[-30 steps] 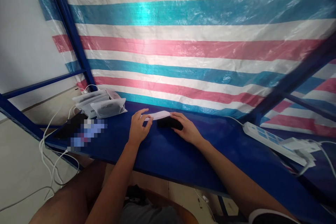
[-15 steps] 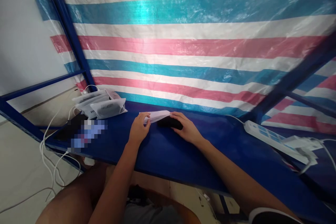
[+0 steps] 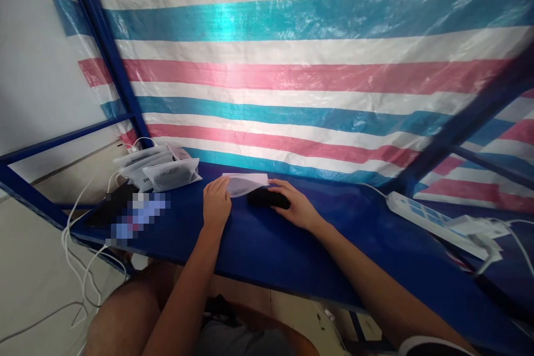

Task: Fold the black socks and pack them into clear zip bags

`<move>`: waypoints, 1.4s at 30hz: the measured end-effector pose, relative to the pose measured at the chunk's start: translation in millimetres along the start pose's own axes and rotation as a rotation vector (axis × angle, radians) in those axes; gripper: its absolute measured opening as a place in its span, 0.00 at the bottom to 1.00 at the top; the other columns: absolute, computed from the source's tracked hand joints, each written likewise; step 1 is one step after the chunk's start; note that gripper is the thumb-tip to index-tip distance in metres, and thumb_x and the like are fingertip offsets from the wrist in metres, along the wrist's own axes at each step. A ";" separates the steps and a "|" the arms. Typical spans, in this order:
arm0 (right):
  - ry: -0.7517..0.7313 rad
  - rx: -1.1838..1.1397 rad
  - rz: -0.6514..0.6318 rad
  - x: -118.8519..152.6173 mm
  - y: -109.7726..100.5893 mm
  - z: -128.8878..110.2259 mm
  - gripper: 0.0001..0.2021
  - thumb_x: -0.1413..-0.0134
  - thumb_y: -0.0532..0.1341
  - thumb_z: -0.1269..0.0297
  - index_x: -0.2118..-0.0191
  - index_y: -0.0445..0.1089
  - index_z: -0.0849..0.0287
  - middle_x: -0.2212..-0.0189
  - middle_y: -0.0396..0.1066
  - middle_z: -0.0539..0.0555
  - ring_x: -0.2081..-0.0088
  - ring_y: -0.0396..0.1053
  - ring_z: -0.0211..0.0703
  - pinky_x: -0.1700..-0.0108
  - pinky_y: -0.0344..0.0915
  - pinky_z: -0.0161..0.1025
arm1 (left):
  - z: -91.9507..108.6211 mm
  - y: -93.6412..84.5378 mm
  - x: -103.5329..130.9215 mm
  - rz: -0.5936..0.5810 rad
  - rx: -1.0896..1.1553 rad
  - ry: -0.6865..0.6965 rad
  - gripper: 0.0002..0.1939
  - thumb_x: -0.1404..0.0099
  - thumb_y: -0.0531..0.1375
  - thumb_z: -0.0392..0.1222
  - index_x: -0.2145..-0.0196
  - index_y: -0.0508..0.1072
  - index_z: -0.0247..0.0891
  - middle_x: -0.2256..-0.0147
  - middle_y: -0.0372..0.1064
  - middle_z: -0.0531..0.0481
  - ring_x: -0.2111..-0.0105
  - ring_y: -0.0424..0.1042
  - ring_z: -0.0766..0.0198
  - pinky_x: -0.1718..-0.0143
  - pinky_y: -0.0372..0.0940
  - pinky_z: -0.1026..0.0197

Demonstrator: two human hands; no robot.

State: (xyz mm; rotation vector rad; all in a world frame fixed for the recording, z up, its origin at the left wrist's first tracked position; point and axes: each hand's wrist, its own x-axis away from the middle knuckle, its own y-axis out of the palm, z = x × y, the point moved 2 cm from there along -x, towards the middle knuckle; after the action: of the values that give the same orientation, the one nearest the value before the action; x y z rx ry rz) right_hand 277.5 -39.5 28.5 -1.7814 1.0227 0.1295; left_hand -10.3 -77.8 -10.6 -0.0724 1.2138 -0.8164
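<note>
A whitish translucent pouch (image 3: pixel 246 184) lies on the blue tabletop (image 3: pixel 258 245), its near edge bowed open toward me. My left hand (image 3: pixel 216 200) grips the pouch's left side, fingers closed on it. Just in front of the pouch's right part is a black oblong object (image 3: pixel 267 198). My right hand (image 3: pixel 294 203) has its thumb and fingers around the right end of that black object, with the fingertips close to the pouch's right corner.
Several filled frosted pouches (image 3: pixel 173 173) stand at the back left. Nearer me are a dark flat item (image 3: pixel 110 206) and a blurred-out device (image 3: pixel 139 217) with a white cable. A power strip (image 3: pixel 434 222) lies at the right. Striped sheeting (image 3: pixel 267 75) hangs behind.
The pouch has turned flatter and its mouth shows wider. My left hand has shifted slightly left, its thumb no longer raised over the pouch. The black object has moved slightly left.
</note>
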 end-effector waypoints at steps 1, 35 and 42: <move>-0.001 -0.017 -0.010 0.2 -2.6 -3.4 0.24 0.39 0.67 0.67 0.37 0.71 0.47 0.29 0.62 0.57 0.32 0.67 0.60 0.32 0.69 0.61 | -1.9 -0.7 -0.3 0.014 -0.002 -0.002 0.30 0.32 0.52 0.27 0.37 0.74 0.46 0.39 0.76 0.45 0.36 0.72 0.48 0.33 0.62 0.37; 0.046 0.091 0.381 -13.4 37.7 -22.3 0.24 0.41 0.67 0.69 0.39 0.70 0.47 0.44 0.74 0.58 0.40 0.70 0.61 0.37 0.69 0.66 | 48.2 3.2 1.2 -0.361 0.272 0.233 0.42 0.29 0.56 0.27 0.23 0.50 0.50 0.26 0.55 0.46 0.26 0.57 0.54 0.29 0.65 0.47; 0.051 -0.086 0.312 -12.9 38.0 -8.1 0.23 0.42 0.68 0.70 0.42 0.74 0.48 0.41 0.72 0.58 0.38 0.70 0.59 0.34 0.65 0.60 | 30.0 6.5 2.1 -0.318 0.187 0.191 0.27 0.24 0.59 0.40 0.30 0.64 0.49 0.30 0.62 0.45 0.29 0.63 0.52 0.30 0.63 0.42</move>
State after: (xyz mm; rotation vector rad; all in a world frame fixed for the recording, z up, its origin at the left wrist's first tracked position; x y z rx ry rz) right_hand 240.3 -42.6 11.6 -1.6978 1.3451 0.3266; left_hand 18.8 -85.2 -3.7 -0.0355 1.3177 -1.2339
